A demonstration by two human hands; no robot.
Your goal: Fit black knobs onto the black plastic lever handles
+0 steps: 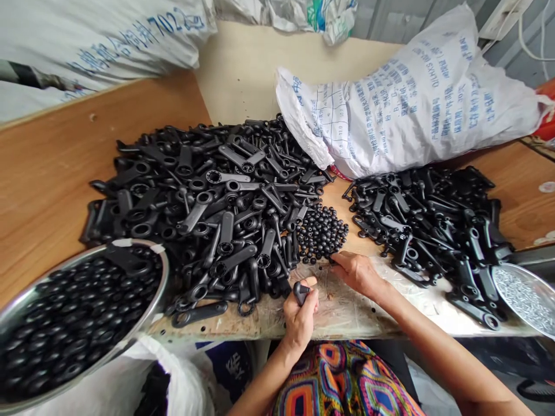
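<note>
My left hand (pixel 299 318) is closed around a black plastic crank handle (pixel 300 293); its rounded end sticks up past my thumb, and the rest is hidden in my fist. To its right, my right hand (pixel 356 271) reaches to the near edge of a heap of small black beads (pixel 323 232). The thumb and fingertips are pinched together at a small black bead there, partly covered by the fingers. A large heap of black crank handles (pixel 225 196) lies just beyond and to the left of my hands.
Another heap of crank handles (pixel 433 219) lies on the right, beside a bowl of small silvery metal pieces (pixel 526 297). At the left stands a metal basin (pixel 162 277) of black knobs. A printed white sack (pixel 403 104) lies behind. The table's front edge (pixel 347 334) runs below my hands.
</note>
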